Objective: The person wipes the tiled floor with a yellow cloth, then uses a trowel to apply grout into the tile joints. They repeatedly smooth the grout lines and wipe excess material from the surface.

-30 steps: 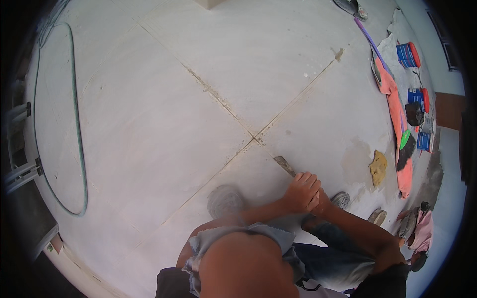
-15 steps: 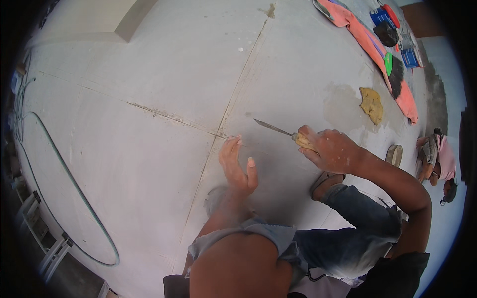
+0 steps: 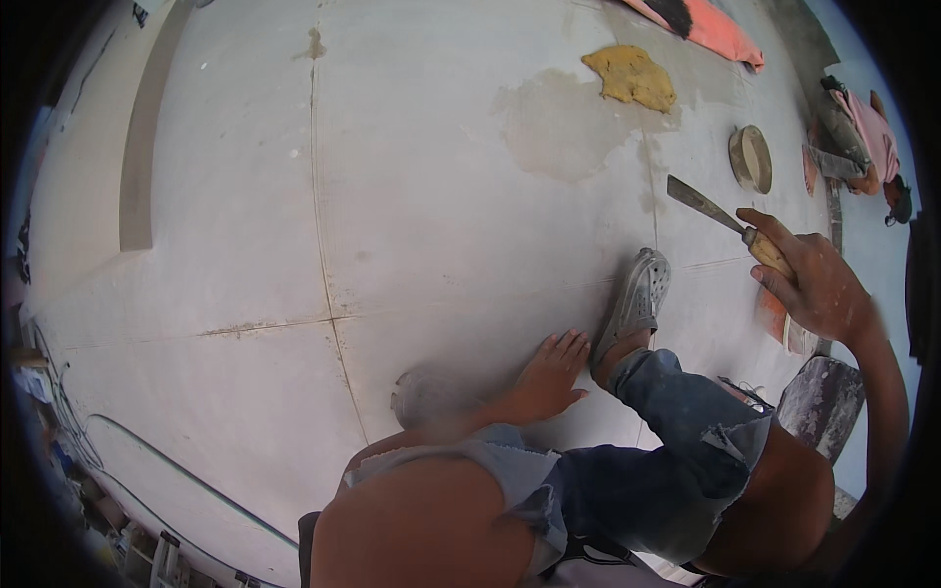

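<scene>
My right hand [image 3: 825, 289] is closed around the wooden handle of a putty knife [image 3: 702, 204]. Its narrow, stained metal blade points up and to the left, held off the floor. My left hand [image 3: 552, 377] holds nothing. Its fingers are stretched out, palm down, over the pale tiled floor [image 3: 431, 225], close beside my grey clog [image 3: 644, 294]; whether the palm rests on the floor I cannot tell. Dirt-darkened joints cross in the floor to the left of that hand.
A yellow cloth [image 3: 629, 77] lies beside a damp patch, with orange fabric [image 3: 706, 34] beyond. At right are a round shallow container [image 3: 750, 159], a dusty dark container [image 3: 823, 404] and a crouching person [image 3: 867, 137]. A hose [image 3: 186, 468] runs along the left.
My view has turned right, so the floor joints and yellow cloth appear farther left. My left hand has moved from the joint crossing to beside my foot. The putty knife has gone right with my right hand.
</scene>
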Action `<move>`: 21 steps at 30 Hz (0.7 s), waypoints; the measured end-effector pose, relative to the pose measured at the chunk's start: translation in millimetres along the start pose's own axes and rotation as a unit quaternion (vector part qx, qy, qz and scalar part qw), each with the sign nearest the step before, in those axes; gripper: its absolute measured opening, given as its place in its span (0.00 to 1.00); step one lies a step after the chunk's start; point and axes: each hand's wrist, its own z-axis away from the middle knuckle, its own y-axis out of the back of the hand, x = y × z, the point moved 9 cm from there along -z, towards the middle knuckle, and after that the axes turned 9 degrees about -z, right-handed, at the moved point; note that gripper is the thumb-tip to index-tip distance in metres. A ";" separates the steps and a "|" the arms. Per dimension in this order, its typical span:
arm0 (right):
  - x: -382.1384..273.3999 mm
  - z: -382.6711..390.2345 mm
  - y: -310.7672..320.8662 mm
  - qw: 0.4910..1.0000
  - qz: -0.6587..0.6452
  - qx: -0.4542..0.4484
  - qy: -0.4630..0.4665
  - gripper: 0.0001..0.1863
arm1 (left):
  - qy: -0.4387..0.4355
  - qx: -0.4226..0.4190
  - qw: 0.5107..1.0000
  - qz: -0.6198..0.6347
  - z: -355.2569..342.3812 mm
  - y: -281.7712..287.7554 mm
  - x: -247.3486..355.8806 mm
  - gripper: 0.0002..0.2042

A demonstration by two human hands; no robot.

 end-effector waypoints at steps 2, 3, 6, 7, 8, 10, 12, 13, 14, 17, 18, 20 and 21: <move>8.7 -1.0 -23.1 0.998 -0.016 -0.055 0.032 0.28 | -0.005 0.010 0.998 -0.067 7.7 13.9 -17.9 0.43; 10.4 -2.4 -34.5 0.995 -0.023 -0.079 0.047 0.29 | 0.013 0.010 0.996 -0.090 12.8 23.5 -33.3 0.42; -1.9 -57.4 -80.7 0.974 -0.135 -0.104 0.152 0.25 | 0.144 0.028 0.973 -0.180 60.3 69.6 -108.6 0.41; -11.3 -69.1 -100.3 0.964 -0.165 -0.105 0.182 0.25 | 0.208 0.016 0.960 -0.184 86.2 88.7 -131.6 0.40; -12.3 -75.8 -108.5 0.957 -0.190 -0.083 0.201 0.25 | 0.263 0.019 0.947 -0.185 100.3 109.1 -151.1 0.40; -8.8 -91.5 -126.3 0.936 -0.243 -0.036 0.251 0.25 | 0.369 0.039 0.908 -0.196 138.0 133.4 -184.3 0.39; -6.1 -109.4 -157.1 0.928 -0.266 -0.052 0.255 0.25 | 0.484 0.043 0.845 -0.225 185.8 140.4 -210.5 0.39; -9.2 -117.2 -167.5 0.922 -0.276 -0.060 0.265 0.25 | 0.523 0.062 0.822 -0.216 209.5 140.6 -218.6 0.39; -16.1 -122.1 -179.8 0.919 -0.279 -0.092 0.263 0.25 | 0.566 0.071 0.796 -0.205 235.3 139.5 -218.6 0.38; -42.8 -129.5 -211.5 0.910 -0.262 -0.153 0.284 0.25 | 0.623 0.141 0.761 -0.112 266.4 116.0 -209.2 0.38; -56.3 -131.0 -221.6 0.904 -0.248 -0.148 0.315 0.25 | 0.636 0.172 0.748 -0.080 272.2 113.4 -202.9 0.38; -93.2 -134.0 -231.4 0.887 -0.241 -0.127 0.372 0.25 | 0.631 0.203 0.747 -0.049 269.0 92.1 -201.5 0.37; -109.9 -135.4 -231.4 0.881 -0.246 -0.108 0.389 0.25 | 0.630 0.200 0.748 -0.063 257.1 91.6 -197.2 0.38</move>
